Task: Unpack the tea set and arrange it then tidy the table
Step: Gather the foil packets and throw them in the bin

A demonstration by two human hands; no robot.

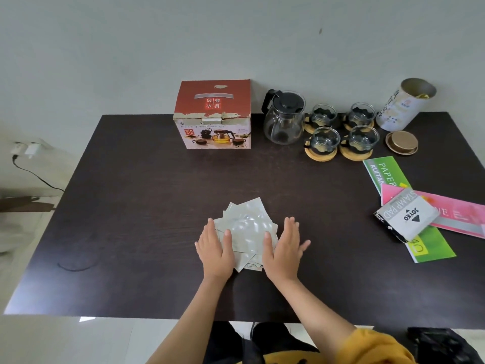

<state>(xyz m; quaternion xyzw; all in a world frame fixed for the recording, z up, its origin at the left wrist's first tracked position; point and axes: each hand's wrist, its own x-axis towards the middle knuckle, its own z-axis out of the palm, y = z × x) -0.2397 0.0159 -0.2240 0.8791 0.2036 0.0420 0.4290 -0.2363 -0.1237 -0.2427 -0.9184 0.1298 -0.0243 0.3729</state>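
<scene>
A loose pile of silver foil sachets (248, 227) lies near the front middle of the dark table (144, 206). My left hand (216, 248) rests flat against the pile's left side, and my right hand (284, 246) presses its right side, fingers apart. At the back stands the red tea set box (214, 115), closed. Right of it is the glass teapot (284, 118) with a black lid. Beside the teapot, several glass cups (325, 139) sit on round wooden coasters.
A white tin canister (401, 106) leans open at the back right, its gold lid (401, 142) lying in front. Green and pink paper booklets (388, 172) and a stamp pad box (405, 218) lie along the right edge. A cable hangs by the wall at left.
</scene>
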